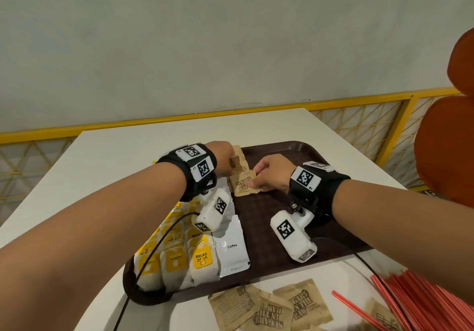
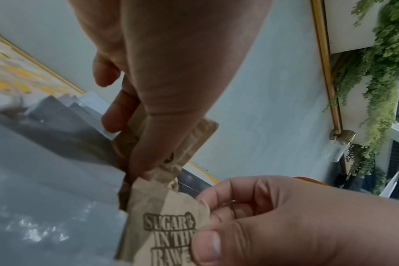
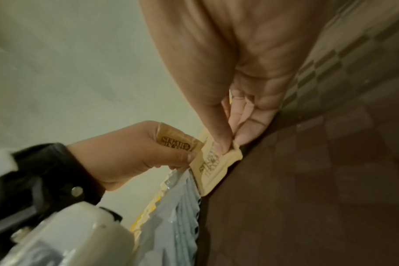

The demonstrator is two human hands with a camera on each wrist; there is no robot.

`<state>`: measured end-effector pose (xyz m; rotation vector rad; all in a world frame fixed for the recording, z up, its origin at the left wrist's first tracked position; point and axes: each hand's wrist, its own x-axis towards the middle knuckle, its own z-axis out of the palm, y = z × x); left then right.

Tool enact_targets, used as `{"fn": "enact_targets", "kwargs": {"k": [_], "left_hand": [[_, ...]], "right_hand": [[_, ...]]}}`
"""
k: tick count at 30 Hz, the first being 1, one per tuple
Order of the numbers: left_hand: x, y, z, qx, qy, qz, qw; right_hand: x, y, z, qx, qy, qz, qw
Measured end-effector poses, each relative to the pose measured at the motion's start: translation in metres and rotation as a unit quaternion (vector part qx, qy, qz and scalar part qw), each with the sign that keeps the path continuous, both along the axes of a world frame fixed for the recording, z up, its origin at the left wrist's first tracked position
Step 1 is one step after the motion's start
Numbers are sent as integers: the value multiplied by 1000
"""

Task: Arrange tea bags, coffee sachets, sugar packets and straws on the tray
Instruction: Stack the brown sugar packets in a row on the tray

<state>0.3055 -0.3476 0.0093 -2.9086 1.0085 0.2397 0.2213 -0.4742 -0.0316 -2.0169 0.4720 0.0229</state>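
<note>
1 brown tray (image 1: 302,151); 2 hands; 2 sugar packets held over it, 4 more on the near table (image 1: 115,151); straws too many to count.

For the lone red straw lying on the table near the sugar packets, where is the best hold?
Pinch the lone red straw near its middle from above, thumb and finger across its width. It lies flat and apart from the straw pile on the white table, so a top-down grip looks clearest.
</note>
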Motion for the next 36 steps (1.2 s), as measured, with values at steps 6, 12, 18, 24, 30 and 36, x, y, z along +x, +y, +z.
{"fn": "enact_targets", "kwargs": {"k": [6,12,18,24,30,36], "left_hand": [[0,-1,-1,9,5,11,1000],[1,-1,1,15,9,13,1000],[2,0,-1,20,11,16,1000],[2,1,0,20,12,9,1000],[1,8,11,-78,48,25,995],[-17,22,18,-257,216,44,941]], "right_hand": [[-1,1,5,28,25,9,999],[-1,5,7,33,29,29,999],[-3,7,7,19,22,12,1000],[-1,11,6,8,20,-2,1000],[-7,10,12,1,36,6,999],[-11,6,30,93,-68,6,993]]}}
